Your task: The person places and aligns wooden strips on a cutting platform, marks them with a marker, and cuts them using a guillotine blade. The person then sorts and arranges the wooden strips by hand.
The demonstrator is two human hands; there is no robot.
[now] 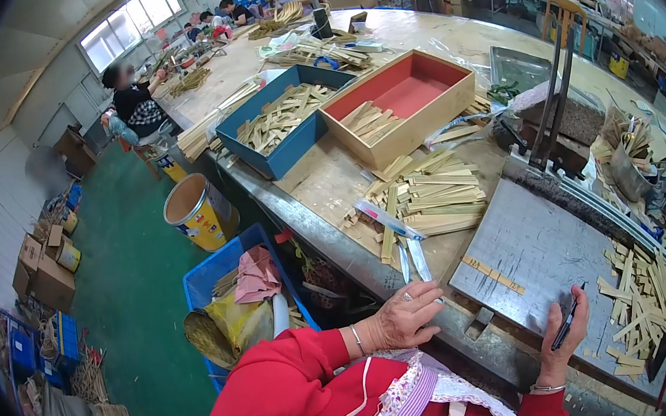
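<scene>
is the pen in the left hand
No, the black pen is held in the right hand, and the left hand is well apart from it.

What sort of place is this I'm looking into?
Probably a craft workshop, perhaps for bamboo: thin pale strips lie heaped on a long worktable, more lie in a blue box, and another person sits farther along.

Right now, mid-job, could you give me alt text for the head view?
The right hand holds a black pen at a metal board on which a flat strip lies; the left hand is by the table's near edge. Piles of pale strips flank the board, with a blue box and a red-lined box farther back.
</scene>
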